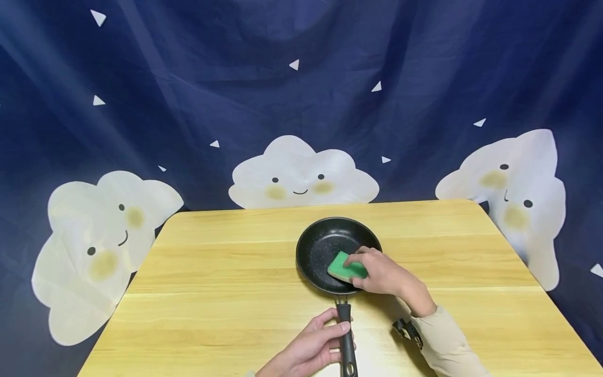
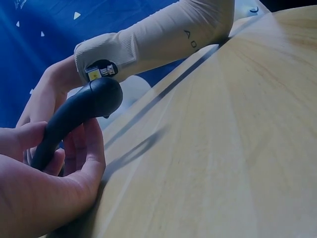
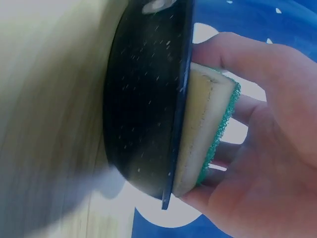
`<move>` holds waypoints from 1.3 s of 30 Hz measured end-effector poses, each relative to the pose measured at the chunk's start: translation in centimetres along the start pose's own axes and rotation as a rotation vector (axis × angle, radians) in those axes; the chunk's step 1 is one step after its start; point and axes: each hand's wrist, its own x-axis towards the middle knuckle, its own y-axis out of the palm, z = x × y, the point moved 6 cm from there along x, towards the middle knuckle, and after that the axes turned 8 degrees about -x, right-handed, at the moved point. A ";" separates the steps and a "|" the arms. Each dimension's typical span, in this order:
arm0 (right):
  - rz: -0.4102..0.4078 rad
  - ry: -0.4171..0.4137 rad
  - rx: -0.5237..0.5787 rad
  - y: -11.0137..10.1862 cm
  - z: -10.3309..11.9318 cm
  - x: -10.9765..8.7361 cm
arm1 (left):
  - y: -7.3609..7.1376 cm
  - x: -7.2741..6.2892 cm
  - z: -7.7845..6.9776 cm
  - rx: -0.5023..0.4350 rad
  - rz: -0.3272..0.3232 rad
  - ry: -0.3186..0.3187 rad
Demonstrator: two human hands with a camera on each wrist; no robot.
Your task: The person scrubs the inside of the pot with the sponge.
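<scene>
A black speckled frying pan (image 1: pixel 320 246) is over the wooden table, its handle (image 1: pixel 346 335) pointing toward me. My left hand (image 1: pixel 317 343) grips that handle, thumb on top and fingers around the side; the left wrist view shows the handle's rounded end (image 2: pixel 106 96) between thumb and fingers. In my right hand (image 1: pixel 383 272) is a sponge (image 1: pixel 346 267) with a green scouring face up and a pale yellow side (image 3: pixel 200 124) turned to the pan. The sponge lies inside the pan, toward its near right. Its underside is hidden in the head view.
The light wooden table (image 1: pixel 198 293) reaches back to a dark blue curtain (image 1: pixel 330 104) printed with white clouds and small triangles. A black strap with a small device (image 1: pixel 408 333) sits at my right sleeve (image 1: pixel 447 340).
</scene>
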 end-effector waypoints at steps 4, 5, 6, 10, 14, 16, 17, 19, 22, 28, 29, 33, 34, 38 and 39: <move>0.025 -0.026 0.046 0.2 0.5 0.1 | 0.0 -0.1 -0.1 -0.001 0.003 -0.001; 0.029 -0.034 0.056 0.3 0.6 0.1 | 0.0 -0.1 -0.1 0.000 0.006 0.000; 0.034 -0.042 0.068 0.3 0.7 0.1 | 0.0 -0.1 -0.1 0.000 0.008 0.001; 0.052 -0.061 0.117 0.6 1.1 0.2 | -0.1 0.0 -0.2 0.002 0.017 0.005; 0.051 -0.084 0.148 1.0 1.3 0.3 | -0.1 0.1 -0.2 0.003 0.022 0.004; 0.045 -0.102 0.160 1.2 1.5 0.3 | -0.1 0.1 -0.2 0.004 0.025 0.001; 0.041 -0.112 0.164 1.3 1.6 0.3 | -0.1 0.1 -0.1 0.005 0.027 0.001; 0.033 -0.128 0.174 1.5 1.8 0.4 | -0.1 0.1 -0.1 0.007 0.027 -0.001; 0.022 -0.138 0.197 1.8 1.9 0.4 | -0.1 0.0 -0.1 0.010 0.025 -0.001; 0.016 -0.129 0.229 2.4 2.1 0.6 | -0.1 -0.1 -0.1 0.009 0.023 0.000; 0.017 -0.126 0.232 2.4 2.2 0.6 | -0.1 -0.1 -0.1 0.007 0.023 0.000; 0.011 -0.102 0.240 2.6 2.4 0.9 | -0.1 -0.1 -0.1 0.012 0.025 0.005; 0.007 -0.096 0.243 2.6 2.4 1.0 | -0.1 -0.1 -0.1 0.014 0.025 0.006; -0.014 -0.066 0.253 3.0 2.6 1.2 | -0.2 -0.1 -0.2 0.017 0.021 0.007; -0.019 -0.055 0.259 3.1 2.6 1.3 | -0.2 -0.1 -0.2 0.017 0.019 0.007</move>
